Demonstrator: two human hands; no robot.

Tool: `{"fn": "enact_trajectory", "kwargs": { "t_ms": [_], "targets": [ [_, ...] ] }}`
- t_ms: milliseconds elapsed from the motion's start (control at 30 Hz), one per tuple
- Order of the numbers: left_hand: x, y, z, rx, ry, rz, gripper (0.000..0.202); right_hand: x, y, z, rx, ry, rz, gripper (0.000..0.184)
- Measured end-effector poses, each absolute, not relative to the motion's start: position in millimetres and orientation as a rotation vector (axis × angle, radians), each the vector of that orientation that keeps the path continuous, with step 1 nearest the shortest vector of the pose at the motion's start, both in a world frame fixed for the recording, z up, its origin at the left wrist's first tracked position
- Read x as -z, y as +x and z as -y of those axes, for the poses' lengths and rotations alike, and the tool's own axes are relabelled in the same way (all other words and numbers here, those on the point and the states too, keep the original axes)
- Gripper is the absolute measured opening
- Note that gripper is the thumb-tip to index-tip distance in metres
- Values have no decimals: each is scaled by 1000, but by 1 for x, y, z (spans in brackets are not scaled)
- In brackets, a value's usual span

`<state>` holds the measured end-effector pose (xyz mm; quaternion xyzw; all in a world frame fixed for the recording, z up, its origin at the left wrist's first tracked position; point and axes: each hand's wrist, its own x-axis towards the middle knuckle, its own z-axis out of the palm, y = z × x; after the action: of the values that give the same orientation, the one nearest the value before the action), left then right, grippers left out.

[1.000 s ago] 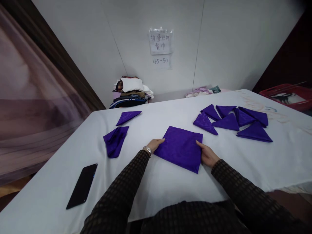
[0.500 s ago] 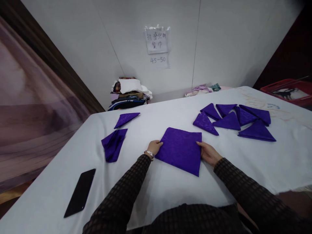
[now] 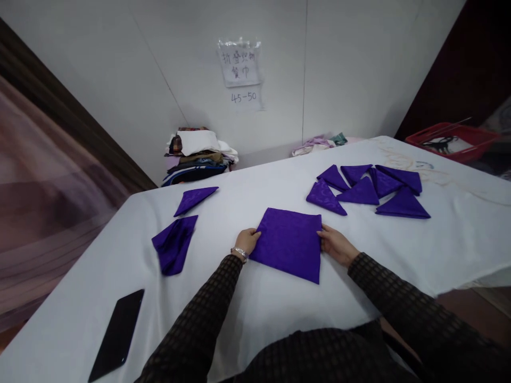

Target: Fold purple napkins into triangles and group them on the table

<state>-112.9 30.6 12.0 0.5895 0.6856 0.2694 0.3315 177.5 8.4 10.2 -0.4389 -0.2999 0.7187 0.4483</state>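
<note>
At the frame's centre, the left hand (image 3: 246,242) and the right hand (image 3: 337,246) are pinching opposite side edges of a folded purple napkin (image 3: 287,243), thumbs resting on top. Good handling is probably requiring even, light tension, so its layers are lying aligned.

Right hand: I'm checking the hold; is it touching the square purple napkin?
Touching: the head view shows the right hand gripping the square purple napkin by its right edge.
</note>
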Motion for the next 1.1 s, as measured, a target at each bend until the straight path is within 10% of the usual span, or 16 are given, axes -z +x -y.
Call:
{"fn": "enact_trajectory", "kwargs": {
  "t_ms": [333, 700, 1100],
  "targets": [
    [-13, -107, -29, -602, 1737, -1936, 22, -20, 194, -13, -1599, -1407, 862, 75],
    [-21, -97, -3, -708, 2181, -1947, 39, -22, 191, -10, -495, -1416, 2009, 40],
    [4, -55, 30, -186, 2563, -1528, 61, 5, 141, -9, -323, -1364, 2591, 64]
  ]
}}
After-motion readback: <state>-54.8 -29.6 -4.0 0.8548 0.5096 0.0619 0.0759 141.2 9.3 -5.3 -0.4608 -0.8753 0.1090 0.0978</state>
